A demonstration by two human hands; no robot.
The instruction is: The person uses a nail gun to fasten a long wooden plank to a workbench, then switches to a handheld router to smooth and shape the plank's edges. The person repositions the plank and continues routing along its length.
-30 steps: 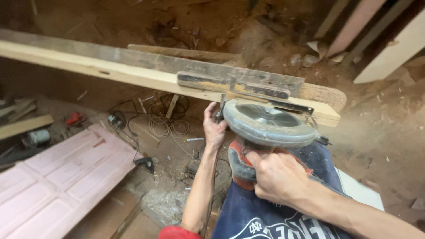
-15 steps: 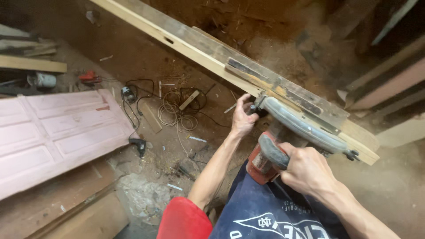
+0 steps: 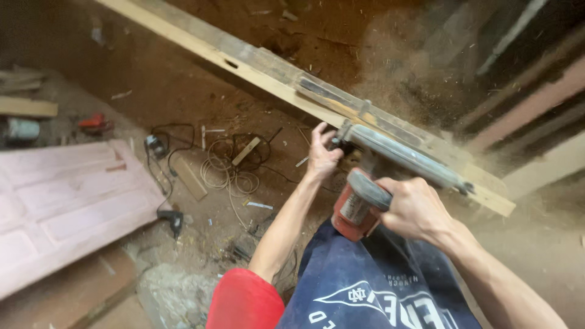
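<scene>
Pink panelled door [image 3: 67,204] lies flat on the dirt floor [image 3: 183,91] at the far left of the view. Above it, near the left edge, sit a short wooden offcut [image 3: 24,108], a small grey cylinder [image 3: 21,129] and a red tool [image 3: 95,123], the last too blurred to identify. Right of the door, a black cable [image 3: 159,159] and a coil of pale cord [image 3: 228,170] lie loose on the floor, with a small wood scrap [image 3: 245,150] resting across the coil.

A long wooden plank [image 3: 244,64] runs diagonally from the upper left down to the right-hand side, raised above the floor. The left hand [image 3: 322,155] is clenched on the front grip of a circular saw [image 3: 390,161], just below the plank's near edge. The saw sits on the plank's right-hand portion, its grey guard [image 3: 405,155] lying along the timber. Sawdust [image 3: 396,67] hangs in the air above and behind the saw.

The right hand [image 3: 417,210] is closed tight around the saw's rear handle [image 3: 368,190], next to the red motor housing [image 3: 350,213]. Both forearms extend up from the lower edge of the view, over a dark blue garment [image 3: 378,286] with white print and a red sleeve [image 3: 244,301]. At the far right, pale boards [image 3: 536,97] lean at an angle beyond the plank's end.
</scene>
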